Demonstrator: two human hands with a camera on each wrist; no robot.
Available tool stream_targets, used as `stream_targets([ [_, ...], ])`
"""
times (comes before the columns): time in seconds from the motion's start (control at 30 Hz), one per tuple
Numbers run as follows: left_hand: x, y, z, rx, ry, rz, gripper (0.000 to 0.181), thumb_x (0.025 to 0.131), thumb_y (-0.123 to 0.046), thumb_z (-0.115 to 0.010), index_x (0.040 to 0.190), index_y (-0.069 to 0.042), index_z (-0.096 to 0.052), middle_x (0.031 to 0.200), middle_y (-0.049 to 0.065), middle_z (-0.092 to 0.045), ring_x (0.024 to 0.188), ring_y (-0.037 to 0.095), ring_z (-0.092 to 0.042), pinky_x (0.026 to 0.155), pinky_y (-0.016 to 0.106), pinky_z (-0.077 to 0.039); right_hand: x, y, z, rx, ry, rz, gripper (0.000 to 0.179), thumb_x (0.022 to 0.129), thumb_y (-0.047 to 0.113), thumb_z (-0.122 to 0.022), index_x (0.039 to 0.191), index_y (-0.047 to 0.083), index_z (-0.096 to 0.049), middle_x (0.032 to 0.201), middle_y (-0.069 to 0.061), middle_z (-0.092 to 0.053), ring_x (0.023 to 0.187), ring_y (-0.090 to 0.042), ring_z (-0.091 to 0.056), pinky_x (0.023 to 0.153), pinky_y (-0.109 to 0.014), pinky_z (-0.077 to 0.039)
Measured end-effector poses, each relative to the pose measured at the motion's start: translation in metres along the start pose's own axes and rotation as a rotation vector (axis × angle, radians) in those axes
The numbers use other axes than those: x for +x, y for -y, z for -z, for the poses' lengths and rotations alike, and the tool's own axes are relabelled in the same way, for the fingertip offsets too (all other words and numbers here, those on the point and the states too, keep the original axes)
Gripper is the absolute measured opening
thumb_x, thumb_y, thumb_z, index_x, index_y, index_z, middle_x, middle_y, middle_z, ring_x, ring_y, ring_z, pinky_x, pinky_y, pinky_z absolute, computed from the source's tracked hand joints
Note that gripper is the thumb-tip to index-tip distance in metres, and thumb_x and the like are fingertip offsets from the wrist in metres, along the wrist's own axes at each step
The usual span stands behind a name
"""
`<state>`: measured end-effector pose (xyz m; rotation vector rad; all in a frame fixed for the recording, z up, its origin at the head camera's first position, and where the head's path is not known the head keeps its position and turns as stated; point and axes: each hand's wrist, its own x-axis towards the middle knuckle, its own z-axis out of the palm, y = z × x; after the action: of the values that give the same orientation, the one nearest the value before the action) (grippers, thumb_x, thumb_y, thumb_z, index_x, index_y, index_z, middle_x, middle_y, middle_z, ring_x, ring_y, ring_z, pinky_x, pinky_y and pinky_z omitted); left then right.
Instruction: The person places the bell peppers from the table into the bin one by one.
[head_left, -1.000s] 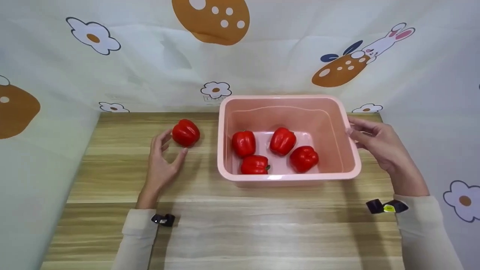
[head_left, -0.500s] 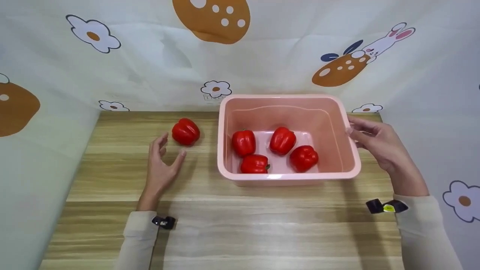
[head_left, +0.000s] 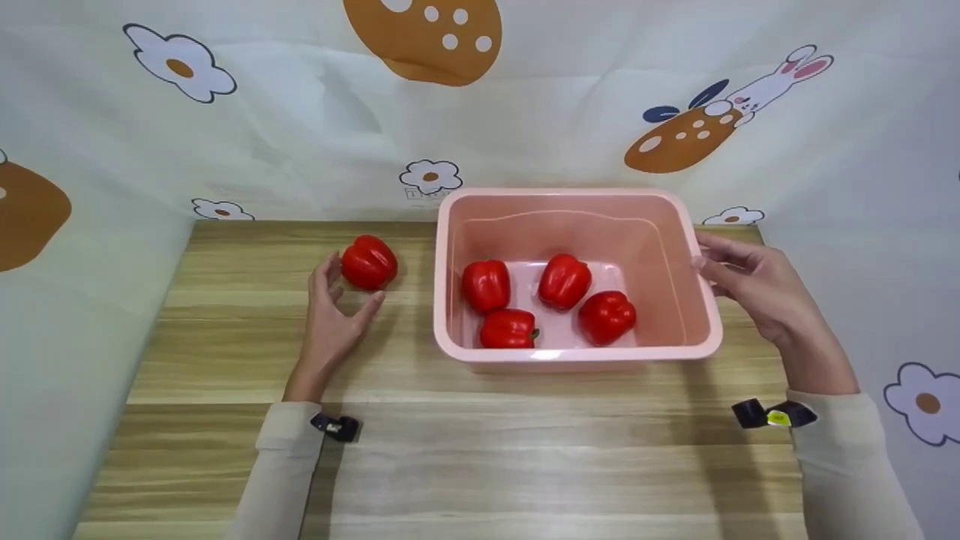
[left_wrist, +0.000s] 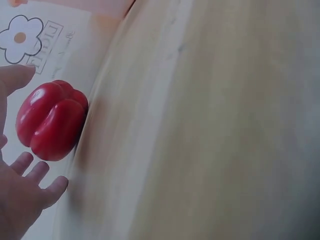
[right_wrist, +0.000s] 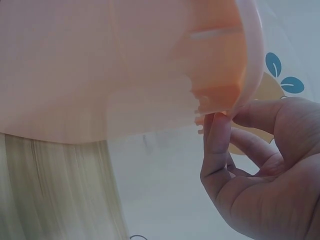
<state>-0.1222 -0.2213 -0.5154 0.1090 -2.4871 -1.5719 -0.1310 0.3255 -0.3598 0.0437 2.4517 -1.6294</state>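
Note:
A red bell pepper (head_left: 369, 262) lies on the wooden table, left of the pink plastic bin (head_left: 577, 355). My left hand (head_left: 331, 322) is beside that pepper, thumb and fingers spread around its near left side; in the left wrist view a gap shows between the fingers and the pepper (left_wrist: 52, 120). At the bin's right end, my right hand (head_left: 765, 289) pinches the rim between thumb and fingers, as the right wrist view shows with the hand (right_wrist: 265, 165) under the bin's edge (right_wrist: 255, 50). Several red bell peppers, among them one (head_left: 565, 282) near the middle, lie inside the bin.
The wooden tabletop (head_left: 525, 450) stretches in front of the bin toward me. A patterned cloth backdrop (head_left: 300, 112) with flowers and a rabbit stands behind the table and along both sides, close to the bin's back and my right hand.
My left hand has drawn back a little from the loose pepper, then come forward and right toward it again. The right hand and the bin stay where they were.

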Motion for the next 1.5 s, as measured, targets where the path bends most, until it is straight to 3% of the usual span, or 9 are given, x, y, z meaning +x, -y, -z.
stream_targets([
  [0.43,0.027,-0.003,-0.014,0.045,0.014,0.021,0.091,0.083,-0.037,-0.081,0.155,-0.026,-0.027,0.157,0.006,-0.034,0.144,0.027,-0.036,0.117,0.058,-0.038,0.001,0.000,0.000,0.018,0.001,-0.008,0.055,0.096,0.023,-0.068,0.147,0.007,-0.052,0.104,0.002,-0.066,0.085,-0.007,-0.071,0.073,-0.022,-0.062],
  [0.63,0.037,-0.002,-0.018,0.055,0.016,0.025,0.096,0.080,-0.038,-0.084,0.156,-0.026,-0.026,0.158,0.006,-0.034,0.145,0.028,-0.036,0.116,0.059,-0.039,0.000,0.000,0.001,0.093,0.001,0.000,0.057,0.095,0.021,-0.070,0.145,0.002,-0.052,0.103,0.001,-0.068,0.085,-0.006,-0.072,0.072,-0.023,-0.062],
  [0.73,0.042,-0.001,-0.020,0.056,0.028,0.043,0.097,0.079,-0.039,-0.085,0.156,-0.028,-0.027,0.157,0.007,-0.035,0.144,0.029,-0.036,0.115,0.060,-0.039,-0.002,-0.001,0.002,0.063,-0.002,0.004,0.057,0.095,0.021,-0.069,0.146,0.003,-0.051,0.104,0.001,-0.068,0.085,-0.006,-0.073,0.072,-0.023,-0.062],
  [1.13,0.048,0.001,-0.026,0.043,0.036,0.041,0.096,0.077,-0.036,-0.087,0.154,-0.025,-0.030,0.155,0.007,-0.038,0.142,0.029,-0.038,0.113,0.060,-0.043,0.001,-0.002,0.000,0.046,0.005,0.015,0.056,0.096,0.022,-0.068,0.145,0.002,-0.052,0.105,0.000,-0.067,0.085,-0.007,-0.072,0.072,-0.024,-0.062],
  [1.5,0.048,-0.001,-0.028,0.021,0.016,0.008,0.080,0.081,-0.022,-0.082,0.147,-0.020,-0.037,0.149,0.009,-0.043,0.137,0.029,-0.043,0.109,0.057,-0.047,0.000,-0.001,0.000,0.050,-0.003,-0.005,0.056,0.096,0.024,-0.069,0.145,0.003,-0.052,0.105,0.001,-0.068,0.085,-0.007,-0.072,0.073,-0.023,-0.062],
])
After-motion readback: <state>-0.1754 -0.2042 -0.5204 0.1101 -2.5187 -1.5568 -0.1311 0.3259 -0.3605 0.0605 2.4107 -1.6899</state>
